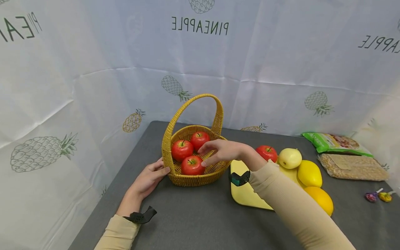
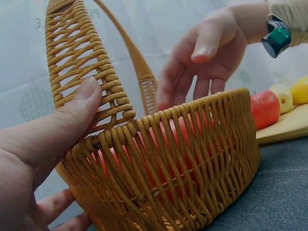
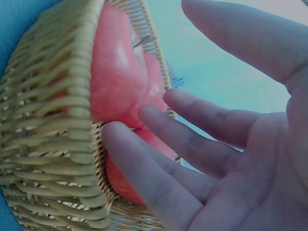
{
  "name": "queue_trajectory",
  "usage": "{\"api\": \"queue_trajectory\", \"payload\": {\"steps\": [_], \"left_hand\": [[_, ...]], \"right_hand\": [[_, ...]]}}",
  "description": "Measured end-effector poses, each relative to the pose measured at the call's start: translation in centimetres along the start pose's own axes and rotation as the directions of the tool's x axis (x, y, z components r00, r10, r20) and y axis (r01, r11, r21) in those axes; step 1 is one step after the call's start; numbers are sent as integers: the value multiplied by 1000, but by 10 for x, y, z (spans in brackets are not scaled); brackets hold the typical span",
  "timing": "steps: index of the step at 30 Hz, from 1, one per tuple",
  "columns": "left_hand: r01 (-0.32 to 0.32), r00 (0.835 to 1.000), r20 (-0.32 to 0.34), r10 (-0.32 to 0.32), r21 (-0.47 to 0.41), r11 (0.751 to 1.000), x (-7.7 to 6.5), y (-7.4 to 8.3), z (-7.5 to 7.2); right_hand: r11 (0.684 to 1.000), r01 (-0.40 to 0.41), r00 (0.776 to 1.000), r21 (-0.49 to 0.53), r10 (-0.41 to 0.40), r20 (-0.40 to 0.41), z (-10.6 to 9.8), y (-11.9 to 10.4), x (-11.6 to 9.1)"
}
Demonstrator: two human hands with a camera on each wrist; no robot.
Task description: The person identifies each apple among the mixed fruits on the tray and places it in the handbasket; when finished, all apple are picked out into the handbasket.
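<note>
Green packet [image 1: 331, 141] just behind beige pack [image 1: 359, 169], two lollipops [image 1: 372, 197] nearby

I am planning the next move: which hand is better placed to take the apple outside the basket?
Probably the right hand: it holds nothing and is nearer that apple, while the left hand holds the basket.

Upright golden wicker basket [image 1: 194, 181], three shiny red apples [image 1: 192, 166] inside

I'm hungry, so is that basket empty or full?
Partly full: three red apples lie in the basket, with room left beside them.
</note>
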State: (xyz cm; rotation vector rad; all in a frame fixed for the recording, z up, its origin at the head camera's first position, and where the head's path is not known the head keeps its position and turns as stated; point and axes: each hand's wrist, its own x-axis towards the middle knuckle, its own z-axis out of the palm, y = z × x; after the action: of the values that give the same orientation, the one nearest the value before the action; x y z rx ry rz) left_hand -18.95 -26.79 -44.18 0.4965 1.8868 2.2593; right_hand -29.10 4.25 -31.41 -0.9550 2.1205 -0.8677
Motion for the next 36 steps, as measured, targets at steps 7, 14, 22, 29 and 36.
{"api": "queue_trajectory", "payload": {"steps": [7, 14, 22, 29, 36], "left_hand": [[4, 1000, 0, -4, 0, 1000, 0, 0, 0], [14, 1000, -4, -14, 5, 1000, 0, -1, 0], [4, 1000, 3, -4, 8, 1000, 0, -1, -1], [13, 1000, 1, -13, 11, 1000, 0, -2, 0], [19, 1000, -10, -19, 22, 1000, -1, -1, 1]], "right_hand": [[999, 40, 998, 33, -38, -55, 3, -1, -13], [996, 43, 991, 74, -33, -131, 2, 8, -32], [973, 91, 972, 213, -40, -233, 7, 25, -54], [950, 126, 945, 284, -28, -326, 12, 43, -73], [939, 113, 918, 325, 27, -396, 18, 63, -85]]}}
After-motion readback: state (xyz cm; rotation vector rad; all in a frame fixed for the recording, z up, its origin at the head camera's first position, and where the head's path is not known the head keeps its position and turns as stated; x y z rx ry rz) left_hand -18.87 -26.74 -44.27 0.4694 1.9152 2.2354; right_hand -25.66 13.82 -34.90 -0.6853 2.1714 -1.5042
